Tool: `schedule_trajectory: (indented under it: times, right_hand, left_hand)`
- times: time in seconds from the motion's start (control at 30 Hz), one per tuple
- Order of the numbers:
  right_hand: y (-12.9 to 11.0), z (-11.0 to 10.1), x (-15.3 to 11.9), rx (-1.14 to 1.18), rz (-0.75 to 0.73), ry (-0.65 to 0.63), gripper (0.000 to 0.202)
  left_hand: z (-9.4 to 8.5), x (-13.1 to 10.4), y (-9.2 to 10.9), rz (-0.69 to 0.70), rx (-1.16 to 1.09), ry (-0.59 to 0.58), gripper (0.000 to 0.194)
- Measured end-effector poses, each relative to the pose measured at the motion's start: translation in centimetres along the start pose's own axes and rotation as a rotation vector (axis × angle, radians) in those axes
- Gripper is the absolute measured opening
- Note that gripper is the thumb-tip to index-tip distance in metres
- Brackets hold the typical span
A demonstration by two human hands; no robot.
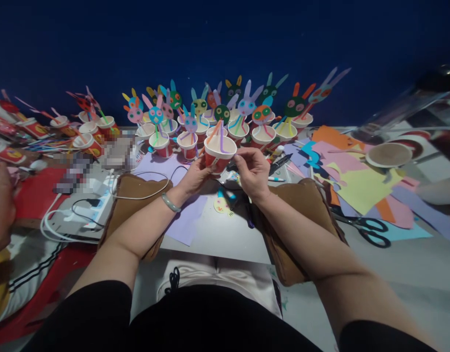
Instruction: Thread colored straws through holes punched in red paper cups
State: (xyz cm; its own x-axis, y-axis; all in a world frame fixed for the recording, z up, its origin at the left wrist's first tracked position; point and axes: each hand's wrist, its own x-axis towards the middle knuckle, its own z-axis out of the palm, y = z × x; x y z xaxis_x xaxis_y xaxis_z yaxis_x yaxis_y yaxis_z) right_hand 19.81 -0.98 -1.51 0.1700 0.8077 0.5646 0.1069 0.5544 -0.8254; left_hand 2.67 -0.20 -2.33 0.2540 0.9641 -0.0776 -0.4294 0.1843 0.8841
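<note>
A red paper cup point(214, 159) with a white inside is held up over the middle of the table. Orange and purple straws point(221, 137) stand in it. My left hand point(196, 177) grips the cup from its lower left side, fingers wrapped round the wall. At the cup's right rim, my right hand point(253, 171) is closed, thumb and fingers pinched against the edge. Beneath the hands lie a round yellow paper face point(222, 205) and small blue paper pieces. Right behind the held cup stand several cups with paper rabbit heads point(247, 105) on straws.
Coloured paper sheets point(357, 181) and black-handled scissors point(373, 231) lie on the right. Brown pads point(133, 200) rest under my forearms. On the left are a white power strip point(100, 208) with cables, more cups point(87, 142) and another person's hand point(0, 208).
</note>
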Motion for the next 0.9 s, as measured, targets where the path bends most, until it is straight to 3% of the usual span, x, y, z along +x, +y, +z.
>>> schedule_trajectory:
  times: [0.37, 0.57, 0.9]
  right_hand:
    - [0.03, 0.1, -0.04, 0.198, 0.051, -0.028, 0.038]
    - [-0.02, 0.05, 0.0, 0.174, 0.115, -0.027, 0.048]
    - [0.4, -0.06, 0.25, 0.16, 0.109, 0.014, 0.045]
  left_hand:
    - [0.07, 0.05, 0.09, -0.029, -0.08, -0.013, 0.073]
    - [-0.07, 0.09, 0.0, -0.033, -0.084, -0.014, 0.068]
    - [0.15, 0.11, -0.24, 0.026, -0.046, 0.015, 0.075]
